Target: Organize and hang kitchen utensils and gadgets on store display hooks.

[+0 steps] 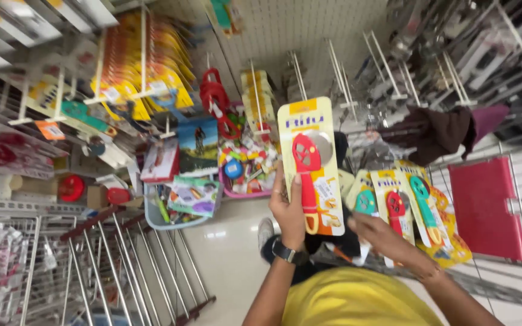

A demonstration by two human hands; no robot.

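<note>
At the far left, wire racks (61,265) stand on the pale floor (225,253), with hooks of yellow carded goods (152,78) hanging above them. A grey bin (152,214) and a pink bin (237,192) of small packets sit on the floor beside them. The left hand (288,211), a watch on its wrist, has its grip closed around the lower half of a yellow card with a red cutter (310,163), held upright before the empty pegboard hooks (339,78). The right hand (385,238) pinches a fan of similar cards (412,211), red and teal tools, though blur hides the fingertips. At the right edge a red board (490,205) leans on a wire rack, just beside the fan.
</note>
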